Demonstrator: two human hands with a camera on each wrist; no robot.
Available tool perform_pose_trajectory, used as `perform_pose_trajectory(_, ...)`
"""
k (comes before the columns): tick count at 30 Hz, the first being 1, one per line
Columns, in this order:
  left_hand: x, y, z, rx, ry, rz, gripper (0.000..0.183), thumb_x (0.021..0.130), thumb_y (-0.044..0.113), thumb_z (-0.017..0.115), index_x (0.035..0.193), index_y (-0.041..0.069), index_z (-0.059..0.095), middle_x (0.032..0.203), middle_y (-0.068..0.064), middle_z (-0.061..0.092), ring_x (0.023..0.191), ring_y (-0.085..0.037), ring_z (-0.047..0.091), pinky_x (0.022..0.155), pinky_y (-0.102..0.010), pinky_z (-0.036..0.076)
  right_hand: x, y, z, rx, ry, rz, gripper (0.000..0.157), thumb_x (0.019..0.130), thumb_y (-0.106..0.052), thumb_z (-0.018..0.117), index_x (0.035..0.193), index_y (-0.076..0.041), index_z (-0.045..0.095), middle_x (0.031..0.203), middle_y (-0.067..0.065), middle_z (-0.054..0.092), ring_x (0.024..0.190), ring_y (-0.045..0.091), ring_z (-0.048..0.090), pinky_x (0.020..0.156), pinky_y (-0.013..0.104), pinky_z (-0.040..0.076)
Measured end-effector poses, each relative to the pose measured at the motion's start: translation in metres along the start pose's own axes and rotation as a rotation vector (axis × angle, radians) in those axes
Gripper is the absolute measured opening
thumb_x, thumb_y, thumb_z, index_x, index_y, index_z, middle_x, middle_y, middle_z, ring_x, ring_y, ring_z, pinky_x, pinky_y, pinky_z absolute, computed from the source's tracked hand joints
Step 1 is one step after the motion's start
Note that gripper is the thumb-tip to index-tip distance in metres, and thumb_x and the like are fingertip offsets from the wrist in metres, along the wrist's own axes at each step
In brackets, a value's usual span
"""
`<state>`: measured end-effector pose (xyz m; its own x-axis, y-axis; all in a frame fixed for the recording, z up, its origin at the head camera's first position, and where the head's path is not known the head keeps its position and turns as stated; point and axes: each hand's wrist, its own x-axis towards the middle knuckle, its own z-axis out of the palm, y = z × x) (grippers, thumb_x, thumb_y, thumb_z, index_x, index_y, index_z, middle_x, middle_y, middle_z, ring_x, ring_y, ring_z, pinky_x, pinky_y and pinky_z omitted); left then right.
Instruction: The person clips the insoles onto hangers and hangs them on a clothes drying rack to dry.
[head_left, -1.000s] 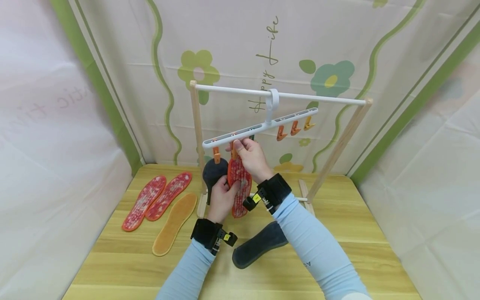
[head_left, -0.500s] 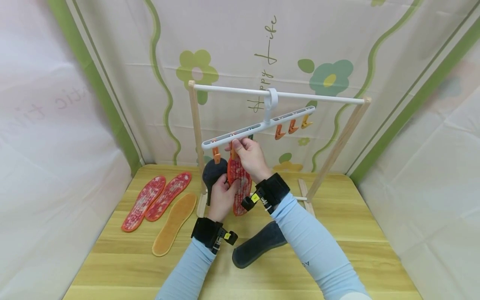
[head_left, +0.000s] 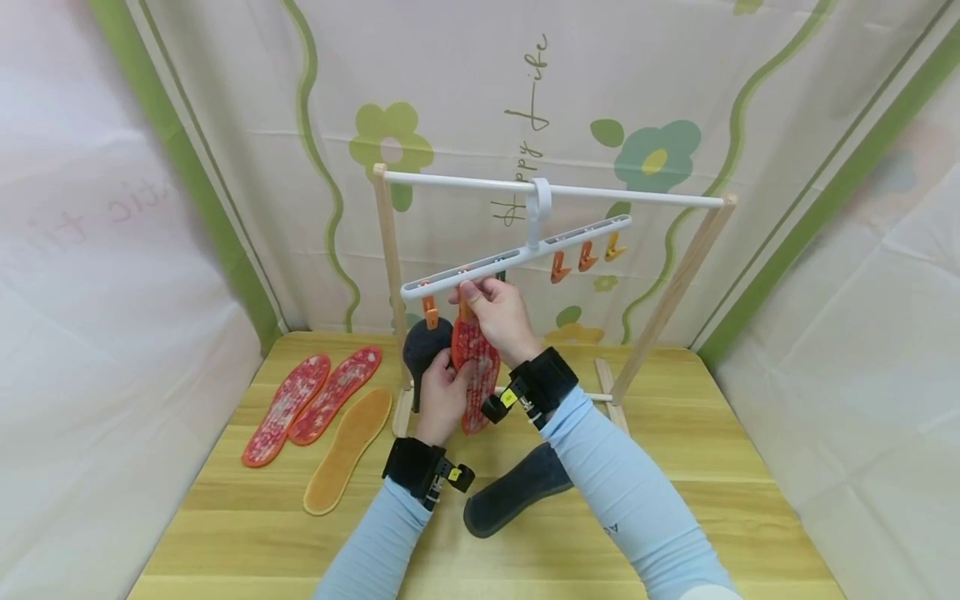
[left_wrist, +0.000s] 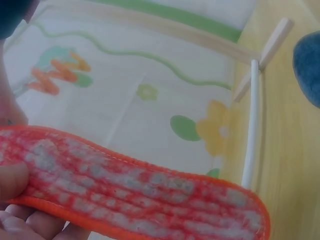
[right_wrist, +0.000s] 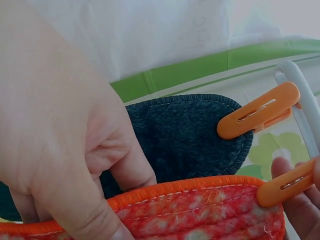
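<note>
Red quilted fabric, the held insole (head_left: pixel 482 379) hangs beneath the hanger (head_left: pixel 533 246), pinched by the left hand (head_left: pixel 442 396); the right hand (head_left: pixel 504 318) pinches the orange clip (right_wrist: pixel 284 186) at its top edge. At nine o'clock, one dark insole (head_left: pixel 426 343) is already clipped. Four remain on the counter (head_left: pixel 697 467): two red insoles (head_left: pixel 287 408) and a tan insole (head_left: pixel 348 450) towards eight, a navy insole (head_left: pixel 517 490) at five. Three clips (head_left: pixel 587 257) at two hold nothing.

A flower-printed curtain (head_left: pixel 465 100) hangs behind the far edge of the table (head_left: pixel 712 500). Pale fabric panels (head_left: pixel 862 350) flank its left and right edges.
</note>
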<state>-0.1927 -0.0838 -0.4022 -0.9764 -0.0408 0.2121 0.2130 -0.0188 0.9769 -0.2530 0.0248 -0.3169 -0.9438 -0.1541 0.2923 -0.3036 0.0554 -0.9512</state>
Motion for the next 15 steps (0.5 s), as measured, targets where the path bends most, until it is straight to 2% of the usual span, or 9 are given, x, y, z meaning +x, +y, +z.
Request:
perform_pose_trajectory(7,0.01,-0.032,0.0,-0.012,0.019,-0.026,0.03,0.101,0.011,0.059,0.128,-0.001,0.056,0.104,-0.021,0.07,0.092,-0.034,0.069,0.078,-0.049,0.057,0.0,0.001,0.0,-0.025,0.023,0.012,0.034,0.096,-0.033,0.059,0.114,-0.007,0.07,0.095,0.009,0.072,0.103,0.02,0.066,0.096,0.04,0.049)
perform_pose_trajectory(15,0.013,-0.034,0.0,0.01,0.02,0.032,0.028,0.099,0.018,0.063,0.123,0.003,0.06,0.096,-0.017,0.072,0.086,-0.029,0.071,0.072,-0.043,0.058,0.001,0.0,-0.002,-0.004,-0.03,-0.006,0.038,0.099,-0.033,0.058,0.122,-0.004,0.066,0.099,0.01,0.073,0.106,0.021,0.065,0.097,0.041,0.048)
